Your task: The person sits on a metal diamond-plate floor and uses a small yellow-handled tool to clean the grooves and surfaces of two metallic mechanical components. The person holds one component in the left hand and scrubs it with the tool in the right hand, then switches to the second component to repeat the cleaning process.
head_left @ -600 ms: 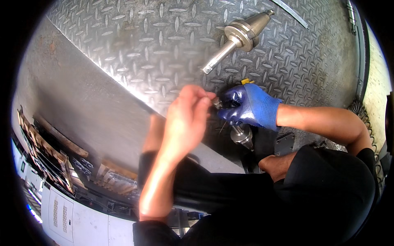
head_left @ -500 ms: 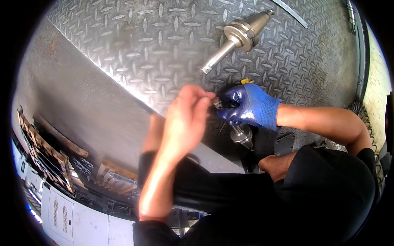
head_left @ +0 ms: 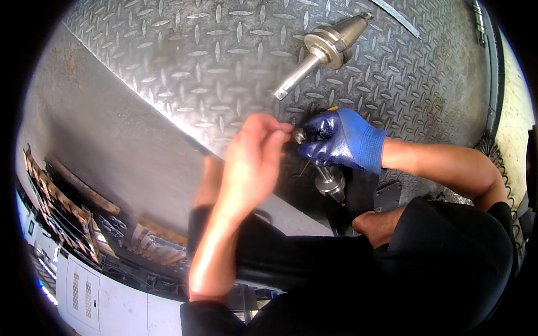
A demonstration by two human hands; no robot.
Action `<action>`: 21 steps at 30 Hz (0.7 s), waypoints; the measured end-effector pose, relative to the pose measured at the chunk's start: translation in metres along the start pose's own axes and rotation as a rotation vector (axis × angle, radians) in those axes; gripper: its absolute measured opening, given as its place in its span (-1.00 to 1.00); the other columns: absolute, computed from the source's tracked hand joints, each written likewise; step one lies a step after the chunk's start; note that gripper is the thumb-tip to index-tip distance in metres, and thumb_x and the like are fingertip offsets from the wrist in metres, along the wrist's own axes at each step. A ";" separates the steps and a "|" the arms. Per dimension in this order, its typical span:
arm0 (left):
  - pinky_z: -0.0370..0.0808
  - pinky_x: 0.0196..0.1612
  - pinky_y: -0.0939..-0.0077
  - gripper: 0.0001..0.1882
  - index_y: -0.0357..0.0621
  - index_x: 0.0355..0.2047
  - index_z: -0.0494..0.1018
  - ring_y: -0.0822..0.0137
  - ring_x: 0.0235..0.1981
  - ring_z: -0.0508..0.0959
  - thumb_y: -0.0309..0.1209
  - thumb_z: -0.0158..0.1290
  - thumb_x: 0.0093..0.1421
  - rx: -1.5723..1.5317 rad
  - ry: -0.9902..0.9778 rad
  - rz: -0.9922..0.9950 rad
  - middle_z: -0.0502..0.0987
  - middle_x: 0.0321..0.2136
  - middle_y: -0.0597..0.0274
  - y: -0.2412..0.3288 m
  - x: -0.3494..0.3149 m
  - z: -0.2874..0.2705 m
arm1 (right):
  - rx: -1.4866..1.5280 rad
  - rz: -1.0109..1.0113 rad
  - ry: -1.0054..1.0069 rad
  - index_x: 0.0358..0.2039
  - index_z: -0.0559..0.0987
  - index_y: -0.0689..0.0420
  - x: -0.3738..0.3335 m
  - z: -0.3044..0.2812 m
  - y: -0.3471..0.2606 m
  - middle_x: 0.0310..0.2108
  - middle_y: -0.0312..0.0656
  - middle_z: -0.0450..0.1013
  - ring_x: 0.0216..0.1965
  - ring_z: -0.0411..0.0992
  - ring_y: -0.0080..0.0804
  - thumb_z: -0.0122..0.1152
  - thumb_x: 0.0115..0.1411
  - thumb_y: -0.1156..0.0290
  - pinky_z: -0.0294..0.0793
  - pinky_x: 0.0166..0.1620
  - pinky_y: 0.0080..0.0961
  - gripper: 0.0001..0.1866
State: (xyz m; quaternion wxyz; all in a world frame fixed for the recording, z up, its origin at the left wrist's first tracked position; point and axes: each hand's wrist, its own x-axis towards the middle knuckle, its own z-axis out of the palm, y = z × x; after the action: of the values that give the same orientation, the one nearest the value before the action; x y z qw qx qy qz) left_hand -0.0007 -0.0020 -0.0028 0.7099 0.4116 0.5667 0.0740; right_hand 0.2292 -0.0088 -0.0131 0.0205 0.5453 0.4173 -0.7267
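your bare left hand [head_left: 252, 162] is bent at the wrist, its thumb and fingertips drawn close together just beside your right hand [head_left: 342, 140]; whether they pinch anything cannot be told. your right hand, in a blue glove with a dark, glossy coating, is clamped on a small metal piece [head_left: 300, 135], which shows at its fingertips, between the two hands. a smaller tool holder [head_left: 330, 183] lies just below the glove, its shank running up toward the fingers; contact there is hidden. a larger tool holder [head_left: 327, 46] rests on the tread plate [head_left: 224, 73] beyond your hands, its slim shank slanting toward you and to the left. a yellow object [head_left: 333, 108] peeks out behind the glove. a flat metal strip [head_left: 399, 19] lies at the upper right.
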 end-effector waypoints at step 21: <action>0.65 -0.04 0.43 -0.85 -0.32 -0.01 0.44 0.30 -0.05 0.72 -0.51 -0.03 0.50 0.043 0.060 0.072 0.71 -0.07 0.04 0.010 -0.008 -0.001 | 0.032 0.140 -0.011 -0.03 0.70 0.29 -0.020 -0.022 -0.023 -0.34 -0.06 0.69 -0.29 0.65 -0.37 0.42 0.32 0.21 0.63 -0.12 -0.36 -0.60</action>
State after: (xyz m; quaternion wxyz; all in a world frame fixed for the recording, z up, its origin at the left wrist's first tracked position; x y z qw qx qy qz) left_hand -0.0006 0.0003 0.0099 0.6805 0.4444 0.5740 0.0996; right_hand 0.2433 0.0110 0.0155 0.0647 0.5694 0.3662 -0.7331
